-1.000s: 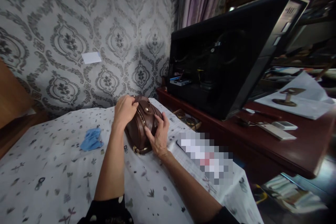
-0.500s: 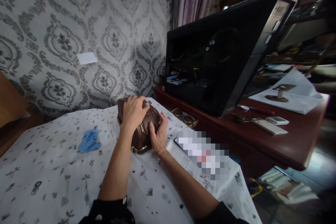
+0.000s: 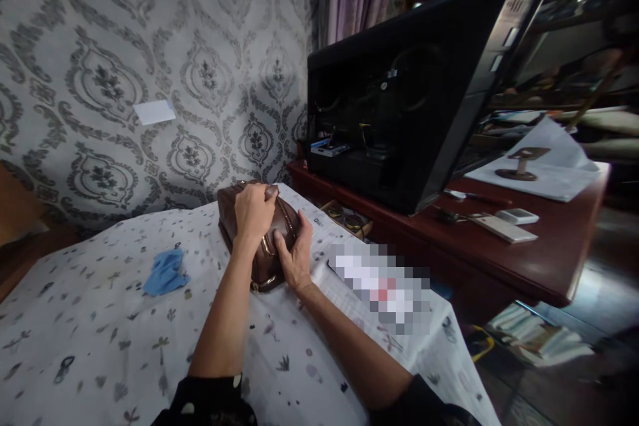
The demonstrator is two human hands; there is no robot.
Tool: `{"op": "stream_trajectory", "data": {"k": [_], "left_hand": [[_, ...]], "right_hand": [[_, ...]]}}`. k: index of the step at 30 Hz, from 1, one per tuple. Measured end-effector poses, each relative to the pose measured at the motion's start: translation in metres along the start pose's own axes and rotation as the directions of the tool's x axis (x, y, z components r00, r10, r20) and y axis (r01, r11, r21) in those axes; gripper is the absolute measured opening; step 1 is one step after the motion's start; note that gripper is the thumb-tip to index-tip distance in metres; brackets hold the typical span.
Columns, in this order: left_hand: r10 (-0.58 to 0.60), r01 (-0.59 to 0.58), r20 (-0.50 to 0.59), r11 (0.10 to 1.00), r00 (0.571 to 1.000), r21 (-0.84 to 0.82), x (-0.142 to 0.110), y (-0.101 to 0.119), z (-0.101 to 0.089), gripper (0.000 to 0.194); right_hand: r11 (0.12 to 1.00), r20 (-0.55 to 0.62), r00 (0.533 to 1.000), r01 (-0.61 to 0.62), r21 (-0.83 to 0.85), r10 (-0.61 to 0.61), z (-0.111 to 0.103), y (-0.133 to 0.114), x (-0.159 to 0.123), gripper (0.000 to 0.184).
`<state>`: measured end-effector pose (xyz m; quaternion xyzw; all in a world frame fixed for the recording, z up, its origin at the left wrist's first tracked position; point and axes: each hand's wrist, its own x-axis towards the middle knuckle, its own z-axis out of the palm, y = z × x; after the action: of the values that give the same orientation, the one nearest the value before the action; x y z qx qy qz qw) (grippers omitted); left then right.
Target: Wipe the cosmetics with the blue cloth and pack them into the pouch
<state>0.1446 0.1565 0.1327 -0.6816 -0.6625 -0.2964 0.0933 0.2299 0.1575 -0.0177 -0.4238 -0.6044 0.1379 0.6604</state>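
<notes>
A brown leather handbag [image 3: 234,203] with gold zips lies on the patterned white cloth [image 3: 100,333]. My left hand [image 3: 254,213] is on top of it, fingers curled and closed on a brown strap-like part. Its fingertips are partly hidden. Against the bag's right side, my right hand [image 3: 295,249] cups it, thumb on the near face and fingers round the far edge. A crumpled blue cloth [image 3: 167,271] lies to the left of the bag. A flat, phone-like thing [image 3: 377,286], blurred out, lies to the right of my right hand.
On the dark red desk [image 3: 499,259] at right stand a large black computer case [image 3: 399,113], a small stand [image 3: 524,163] on white paper and a pale flat device [image 3: 503,227]. An open drawer [image 3: 347,218] sits below the case. Patterned wallpaper [image 3: 190,66] closes off the back.
The view has shifted slightly, so everything sits a little further left. My left fingers have curled in more tightly on top of the handbag. My right hand keeps its place on its side.
</notes>
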Motion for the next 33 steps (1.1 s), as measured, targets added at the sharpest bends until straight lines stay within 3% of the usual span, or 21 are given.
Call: {"op": "stream_trajectory", "data": {"k": [6,12,14,18,25,33], "left_hand": [[0.002,0.0,0.034,0.997,0.999,-0.075,0.0,0.002,-0.003,0.031],[0.073,-0.067,0.091,0.995,0.993,-0.067,-0.006,-0.016,-0.026,0.023],[0.036,-0.035,0.093,0.999,0.995,-0.008,-0.009,-0.026,-0.036,0.027],[-0.063,0.053,0.128,0.995,0.99,0.085,-0.01,-0.036,-0.05,0.018],[-0.085,0.074,0.103,0.992,0.991,0.105,-0.007,-0.03,-0.048,0.024],[0.065,-0.066,0.113,0.998,0.991,0.009,-0.004,-0.036,-0.048,0.022]], "right_hand": [[1.0,-0.006,1.0,0.013,-0.014,-0.013,0.0,0.0,0.0,0.07],[0.999,0.002,0.999,0.039,-0.022,-0.039,-0.001,-0.001,0.001,0.072],[0.997,0.002,0.998,0.065,-0.034,-0.065,-0.001,-0.001,0.001,0.077],[0.993,0.002,0.995,0.102,-0.067,-0.103,0.0,-0.001,0.001,0.085],[0.992,0.016,0.994,0.106,-0.073,-0.105,-0.001,0.0,0.002,0.084],[0.992,-0.022,0.995,0.094,-0.088,-0.096,0.003,0.0,0.002,0.087]]}}
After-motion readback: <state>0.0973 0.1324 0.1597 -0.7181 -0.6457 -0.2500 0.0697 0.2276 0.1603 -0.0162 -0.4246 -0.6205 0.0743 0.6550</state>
